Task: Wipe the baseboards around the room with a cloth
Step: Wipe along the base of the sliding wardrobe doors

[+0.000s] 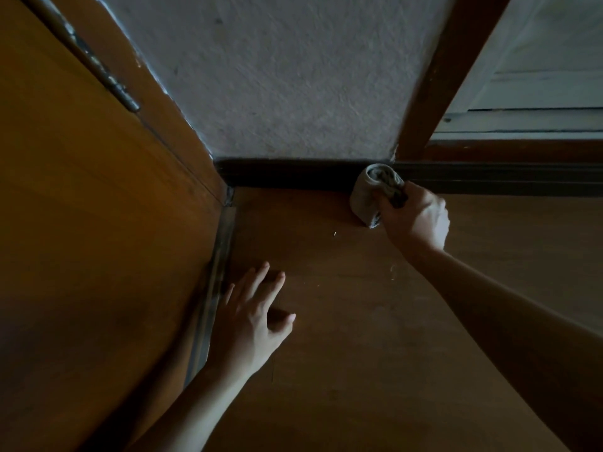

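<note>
Dim room corner, brown wooden floor [342, 370] underfoot, rough pale wall [293, 86] at twelve o'clock, an orange-brown door [81, 207] filling the nine o'clock side with its hinge [124, 96] high at eleven. A dark baseboard [287, 174] runs along the foot of the wall, its long axis lying straight across the view from the corner at ten o'clock out toward three o'clock. A brown door frame post [434, 86] rises from it at one o'clock, paler panelling beyond. Right hand [416, 220], at about one o'clock, is closed around a bunched grey cloth [372, 194]; the wad points up and away toward the wall, its top end touching the baseboard just at the foot of the post, its lower end near the floor. Left hand [257, 314] at seven o'clock lies flat with fingers spread on the floor beside the metal threshold strip [215, 288], holding nothing, apparently bracing. Judgement: the stroke in hand is a wipe along the board. To do it well, keep the cloth pressed flat against the face and top edge, travel along the board's length rather than dabbing, and carry the pass fully into the corner at ten o'clock, where dirt seems to gather. A few pale specks lie on the floor near the cloth; refolding to a clean side may help.
</note>
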`<state>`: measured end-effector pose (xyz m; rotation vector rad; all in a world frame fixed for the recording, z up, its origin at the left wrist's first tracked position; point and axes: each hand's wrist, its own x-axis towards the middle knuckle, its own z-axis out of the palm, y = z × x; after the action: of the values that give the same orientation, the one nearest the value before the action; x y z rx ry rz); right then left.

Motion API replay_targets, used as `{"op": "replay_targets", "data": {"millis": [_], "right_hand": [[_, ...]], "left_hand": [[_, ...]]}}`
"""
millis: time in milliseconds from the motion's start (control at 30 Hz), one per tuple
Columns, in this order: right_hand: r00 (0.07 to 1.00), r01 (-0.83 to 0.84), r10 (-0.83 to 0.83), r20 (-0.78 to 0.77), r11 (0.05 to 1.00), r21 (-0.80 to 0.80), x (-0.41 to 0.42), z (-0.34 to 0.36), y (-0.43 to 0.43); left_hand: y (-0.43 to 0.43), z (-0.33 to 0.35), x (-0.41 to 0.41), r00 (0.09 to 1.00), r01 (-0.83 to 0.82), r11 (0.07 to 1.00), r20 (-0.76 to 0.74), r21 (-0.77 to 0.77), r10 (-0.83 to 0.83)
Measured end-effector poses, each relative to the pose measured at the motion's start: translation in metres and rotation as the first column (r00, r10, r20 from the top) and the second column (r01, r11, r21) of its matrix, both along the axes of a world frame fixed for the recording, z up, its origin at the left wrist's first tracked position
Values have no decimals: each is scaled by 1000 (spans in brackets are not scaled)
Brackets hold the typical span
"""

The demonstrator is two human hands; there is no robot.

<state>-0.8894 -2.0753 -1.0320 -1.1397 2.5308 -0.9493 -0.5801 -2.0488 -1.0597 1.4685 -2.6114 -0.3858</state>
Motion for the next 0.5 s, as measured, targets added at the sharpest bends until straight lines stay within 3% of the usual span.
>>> {"op": "replay_targets", "data": {"millis": [267,500], "right_hand": [[990,-121,119,69,992,27,33,5,-24],[1000,-14,12,22,996,93,-2,13,-1]], "left_hand": [[2,2,-2,1000,-21,1000,-22,12,21],[-9,6,-17,991,-70,997,111,-25,73]]}}
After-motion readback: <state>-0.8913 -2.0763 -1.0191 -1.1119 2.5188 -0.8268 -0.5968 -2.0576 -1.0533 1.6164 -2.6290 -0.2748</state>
